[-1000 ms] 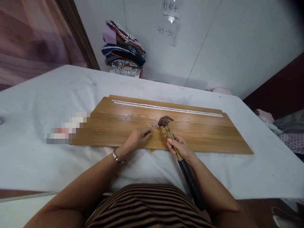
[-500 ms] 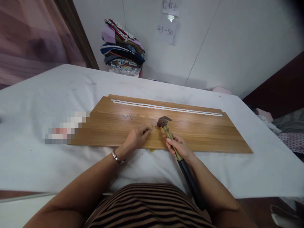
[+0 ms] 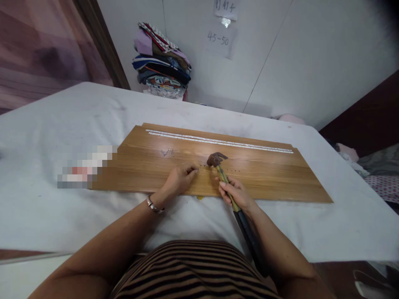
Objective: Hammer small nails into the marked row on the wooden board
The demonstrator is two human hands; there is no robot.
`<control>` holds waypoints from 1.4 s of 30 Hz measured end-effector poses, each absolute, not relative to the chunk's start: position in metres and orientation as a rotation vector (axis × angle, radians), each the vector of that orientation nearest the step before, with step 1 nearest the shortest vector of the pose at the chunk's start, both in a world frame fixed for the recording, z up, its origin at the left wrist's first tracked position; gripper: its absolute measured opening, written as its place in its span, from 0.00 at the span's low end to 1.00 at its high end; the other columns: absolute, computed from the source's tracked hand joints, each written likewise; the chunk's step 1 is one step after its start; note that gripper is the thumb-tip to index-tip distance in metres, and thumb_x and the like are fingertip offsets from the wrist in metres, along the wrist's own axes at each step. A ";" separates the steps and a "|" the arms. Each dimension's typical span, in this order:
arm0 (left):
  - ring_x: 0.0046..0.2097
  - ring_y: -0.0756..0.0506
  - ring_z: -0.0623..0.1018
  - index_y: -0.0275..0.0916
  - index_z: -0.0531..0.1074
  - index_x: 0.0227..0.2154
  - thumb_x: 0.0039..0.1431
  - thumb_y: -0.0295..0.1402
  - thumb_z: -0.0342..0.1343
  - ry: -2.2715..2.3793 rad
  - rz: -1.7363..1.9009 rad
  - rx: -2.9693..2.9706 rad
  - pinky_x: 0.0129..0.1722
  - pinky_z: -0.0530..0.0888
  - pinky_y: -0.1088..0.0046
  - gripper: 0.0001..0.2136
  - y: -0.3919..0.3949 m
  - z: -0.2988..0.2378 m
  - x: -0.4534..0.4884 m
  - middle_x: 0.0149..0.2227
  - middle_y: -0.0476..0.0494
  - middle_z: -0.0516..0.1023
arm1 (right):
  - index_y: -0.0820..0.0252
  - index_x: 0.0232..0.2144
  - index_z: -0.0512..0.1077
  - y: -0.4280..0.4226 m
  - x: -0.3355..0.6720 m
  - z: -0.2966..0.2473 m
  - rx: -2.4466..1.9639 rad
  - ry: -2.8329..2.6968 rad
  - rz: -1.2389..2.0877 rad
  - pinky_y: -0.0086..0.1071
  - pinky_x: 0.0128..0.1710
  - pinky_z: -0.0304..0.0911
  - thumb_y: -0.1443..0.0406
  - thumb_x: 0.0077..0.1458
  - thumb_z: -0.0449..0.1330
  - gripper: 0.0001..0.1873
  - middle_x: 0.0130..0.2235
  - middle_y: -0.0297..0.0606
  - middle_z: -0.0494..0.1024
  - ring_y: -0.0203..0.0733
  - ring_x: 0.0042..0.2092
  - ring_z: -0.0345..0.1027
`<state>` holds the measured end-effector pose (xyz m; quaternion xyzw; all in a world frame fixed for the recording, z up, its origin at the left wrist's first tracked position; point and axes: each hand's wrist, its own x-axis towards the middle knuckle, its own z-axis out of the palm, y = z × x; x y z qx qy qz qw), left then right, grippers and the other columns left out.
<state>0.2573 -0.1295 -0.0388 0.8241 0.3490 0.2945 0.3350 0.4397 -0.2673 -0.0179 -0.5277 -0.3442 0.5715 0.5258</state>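
Note:
My right hand (image 3: 236,192) is wrapped around the handle of a claw hammer (image 3: 230,198), with its rusty head just above the wooden board (image 3: 268,180). My left hand (image 3: 181,177) rests on the board, thumb and forefinger pinched together left of the hammer head. Whatever is between those fingertips is too small to make out. A row of small dark nail heads (image 3: 233,170) runs along the board, partly hidden by the hammer. Several loose nails (image 3: 168,152) lie on the board beyond my left hand.
Two white measuring strips (image 3: 218,143) run along the board's far side. The board lies on a white-covered table (image 3: 56,124). Folded clothes (image 3: 162,62) are stacked behind it by the wall, and paper notes (image 3: 220,39) hang there. A blurred-out patch (image 3: 84,170) is at the left.
The hammer head has shifted very slightly to the right. Both hands keep their grip and place, and the whole view has moved a little.

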 end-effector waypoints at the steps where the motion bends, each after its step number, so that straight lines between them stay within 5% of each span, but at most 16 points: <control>1: 0.31 0.50 0.75 0.39 0.74 0.29 0.57 0.32 0.51 0.912 0.765 2.145 0.31 0.69 0.77 0.07 -0.129 -0.039 0.257 0.27 0.51 0.78 | 0.62 0.39 0.68 -0.267 0.440 -0.018 -1.264 -0.829 1.366 0.22 0.10 0.47 0.53 0.48 0.63 0.22 0.20 0.23 0.67 0.25 0.13 0.50; 29: 0.32 0.49 0.76 0.40 0.76 0.30 0.57 0.34 0.52 0.894 0.776 2.067 0.33 0.72 0.76 0.08 -0.127 -0.045 0.257 0.30 0.51 0.80 | 0.62 0.40 0.68 -0.268 0.440 -0.019 -1.271 -0.836 1.369 0.22 0.10 0.46 0.53 0.49 0.63 0.22 0.20 0.23 0.66 0.25 0.13 0.50; 42: 0.39 0.41 0.78 0.41 0.76 0.40 0.60 0.34 0.51 1.540 0.692 2.438 0.33 0.71 0.69 0.11 -0.099 -0.020 0.227 0.41 0.41 0.81 | 0.62 0.40 0.69 -0.270 0.440 -0.016 -1.298 -0.834 1.380 0.22 0.10 0.47 0.53 0.49 0.63 0.22 0.20 0.24 0.66 0.26 0.13 0.50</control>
